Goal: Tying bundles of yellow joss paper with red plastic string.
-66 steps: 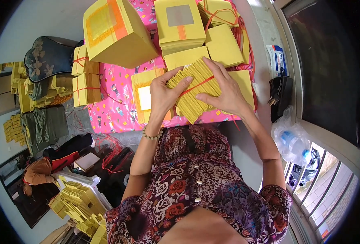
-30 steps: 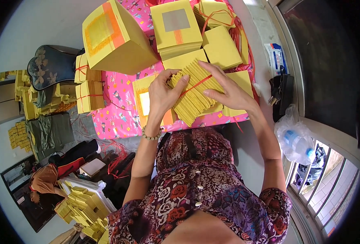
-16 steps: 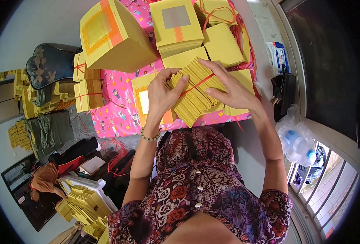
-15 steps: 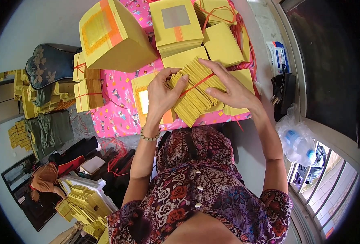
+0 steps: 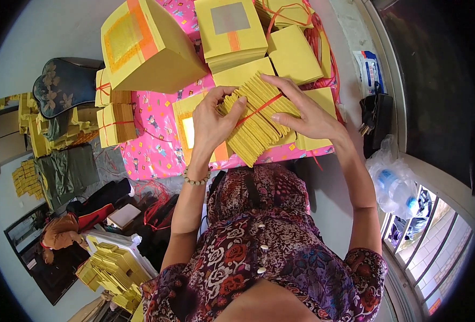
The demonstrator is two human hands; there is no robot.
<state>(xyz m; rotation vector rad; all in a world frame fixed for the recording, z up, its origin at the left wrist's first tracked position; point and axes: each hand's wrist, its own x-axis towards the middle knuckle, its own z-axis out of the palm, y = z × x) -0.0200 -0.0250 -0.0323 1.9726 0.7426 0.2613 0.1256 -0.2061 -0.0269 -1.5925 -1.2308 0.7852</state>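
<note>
A person's 2 bare hands work a fanned bundle of yellow paper sheets [image 5: 259,121] at the near edge of a table covered in a pink patterned cloth [image 5: 157,145]. The left hand [image 5: 211,124] pinches the bundle's left end, fingers curled tight around it and a red string [image 5: 259,110] that crosses the sheets. The right hand [image 5: 307,110] lies flat and spread over the bundle's right side, pressing down rather than gripping. A bead bracelet [image 5: 196,178] circles the left wrist.

Behind the bundle, a tall block-like stack of yellow paper with an orange-bordered face [image 5: 146,45] leans tilted; right of it sits a squared stack with a grey panel [image 5: 231,32] and plain yellow stacks [image 5: 294,53], crowding the cloth. Left of the bundle, smaller tied packs [image 5: 114,115] stand at the cloth's edge. Right of the bundle, well apart, a clear plastic bag holding a bottle [image 5: 393,185] lies on the floor.
</note>
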